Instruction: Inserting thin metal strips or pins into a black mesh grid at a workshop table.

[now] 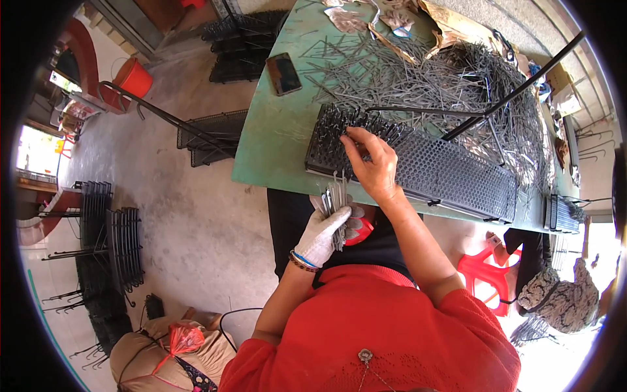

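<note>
One bundle of thin metal rods (338, 193) is clasped in the gloved left hand (324, 236). Just right of it and farther from the body, the bare right hand (373, 160) bends thumb and fingers over a black perforated metal rack (457, 171); whether they pinch anything, I cannot tell.

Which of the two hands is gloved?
The left hand: it wears a white glove and holds thin metal rods; the right hand is bare.
</note>
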### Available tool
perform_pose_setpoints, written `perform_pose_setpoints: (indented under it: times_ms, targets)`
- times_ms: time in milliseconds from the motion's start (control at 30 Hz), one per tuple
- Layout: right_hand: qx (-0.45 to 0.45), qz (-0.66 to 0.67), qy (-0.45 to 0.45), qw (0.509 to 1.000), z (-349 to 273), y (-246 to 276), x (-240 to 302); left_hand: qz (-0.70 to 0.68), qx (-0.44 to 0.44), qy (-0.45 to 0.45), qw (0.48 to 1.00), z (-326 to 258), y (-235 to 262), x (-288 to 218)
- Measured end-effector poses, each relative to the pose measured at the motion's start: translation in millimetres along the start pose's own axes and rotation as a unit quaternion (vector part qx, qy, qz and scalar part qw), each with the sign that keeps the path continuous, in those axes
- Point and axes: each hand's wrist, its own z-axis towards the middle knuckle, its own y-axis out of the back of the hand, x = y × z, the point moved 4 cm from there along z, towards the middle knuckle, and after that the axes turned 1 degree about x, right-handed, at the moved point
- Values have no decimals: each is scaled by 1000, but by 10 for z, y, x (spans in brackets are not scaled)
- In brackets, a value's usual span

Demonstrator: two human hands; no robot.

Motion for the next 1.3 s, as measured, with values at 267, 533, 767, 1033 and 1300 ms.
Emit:
perform_pose_setpoints:
  times_ms: [267, 533, 767, 1033, 1300]
  targets:
    - [-38, 8, -40, 998, -14, -14, -7, -5, -21, -4, 1000, 5, 20, 14]
    - [8, -67, 10, 998, -10, -52, 37, 4, -20, 8, 1000, -33, 48, 14]
    - [21, -96, 88, 991, -36, -23, 116, -17, -9, 5, 1000, -45, 49, -29]
    - [219, 68, -221, 948, -232, 102, 101, -26, -4, -38, 999, -11, -9, -112]
    - [91, 238, -392, 884, -204, 124, -94, 26, -3, -15, 1000, -33, 32, -113]
